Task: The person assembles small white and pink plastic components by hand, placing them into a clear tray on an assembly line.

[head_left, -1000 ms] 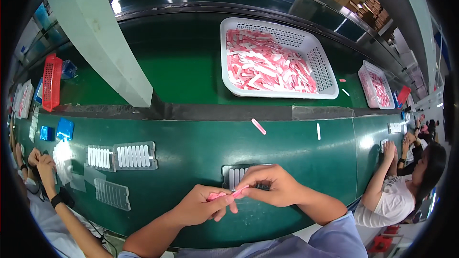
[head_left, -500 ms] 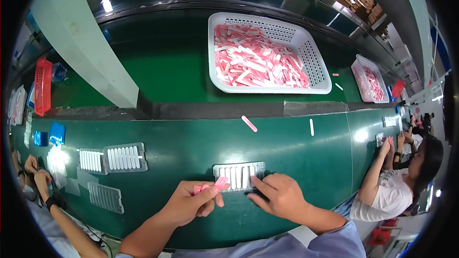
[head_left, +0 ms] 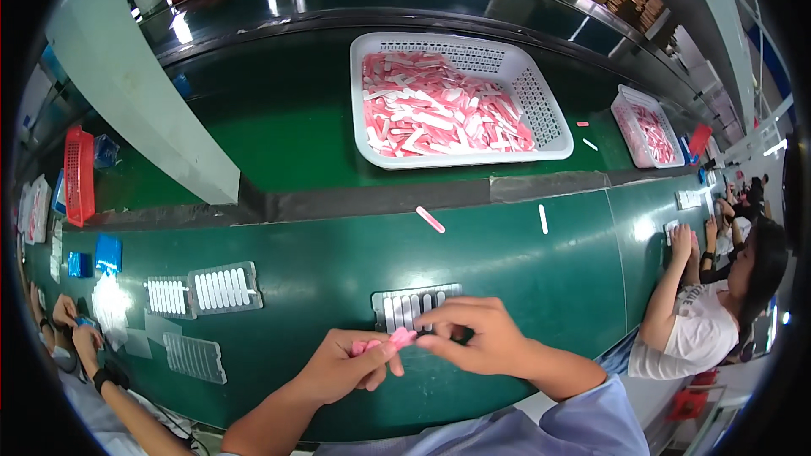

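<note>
My left hand (head_left: 348, 365) is closed around several small pink strips (head_left: 400, 337) with rounded ends, like nail files. They stick out between its thumb and fingers. My right hand (head_left: 490, 339) is just to their right, thumb and forefinger apart close to the strips' tips; whether it touches them I cannot tell. Just beyond both hands lies a clear plastic tray (head_left: 378, 311) with white strips (head_left: 399, 309) side by side in its slots. The right hand covers the tray's near right part.
Beyond the ledge stands a white basket (head_left: 372, 158) heaped with pink and white strips. Two loose strips, one pink (head_left: 430, 219) and one white (head_left: 543, 219), lie this side of it. Filled trays (head_left: 258, 287) and an unfilled tray (head_left: 194, 357) lie left. Co-workers sit at both sides.
My right hand has moved left from the tray's right end to the strips in my left hand. The view has shifted slightly.
</note>
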Demonstrator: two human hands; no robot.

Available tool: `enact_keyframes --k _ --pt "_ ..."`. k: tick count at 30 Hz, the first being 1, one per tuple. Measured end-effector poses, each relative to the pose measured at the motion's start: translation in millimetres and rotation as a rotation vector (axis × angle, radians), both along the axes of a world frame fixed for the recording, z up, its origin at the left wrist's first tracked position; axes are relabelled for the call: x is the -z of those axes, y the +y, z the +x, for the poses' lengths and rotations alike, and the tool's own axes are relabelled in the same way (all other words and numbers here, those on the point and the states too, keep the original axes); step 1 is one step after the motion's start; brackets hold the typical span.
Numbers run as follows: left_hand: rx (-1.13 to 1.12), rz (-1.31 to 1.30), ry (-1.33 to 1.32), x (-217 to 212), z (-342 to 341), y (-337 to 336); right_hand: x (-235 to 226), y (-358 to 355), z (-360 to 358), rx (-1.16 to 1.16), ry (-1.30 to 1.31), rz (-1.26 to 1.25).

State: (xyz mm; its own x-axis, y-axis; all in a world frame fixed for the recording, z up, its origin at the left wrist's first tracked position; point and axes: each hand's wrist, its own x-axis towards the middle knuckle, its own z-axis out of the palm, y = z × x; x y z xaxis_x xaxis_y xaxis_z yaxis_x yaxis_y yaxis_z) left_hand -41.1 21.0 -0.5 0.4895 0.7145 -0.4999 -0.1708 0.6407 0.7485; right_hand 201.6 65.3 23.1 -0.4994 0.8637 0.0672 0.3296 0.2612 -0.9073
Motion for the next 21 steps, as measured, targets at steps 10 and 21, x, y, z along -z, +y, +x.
enact_keyframes --k 10,21 --pt "-0.035 0.123 -0.017 0.7 -1.9 1.4 6.0 16.1 58.2 -0.055 -0.355 0.860" --pt "-0.044 0.073 0.005 9.4 6.0 -0.9 11.4 6.6 52.3 -0.143 -0.338 0.553"
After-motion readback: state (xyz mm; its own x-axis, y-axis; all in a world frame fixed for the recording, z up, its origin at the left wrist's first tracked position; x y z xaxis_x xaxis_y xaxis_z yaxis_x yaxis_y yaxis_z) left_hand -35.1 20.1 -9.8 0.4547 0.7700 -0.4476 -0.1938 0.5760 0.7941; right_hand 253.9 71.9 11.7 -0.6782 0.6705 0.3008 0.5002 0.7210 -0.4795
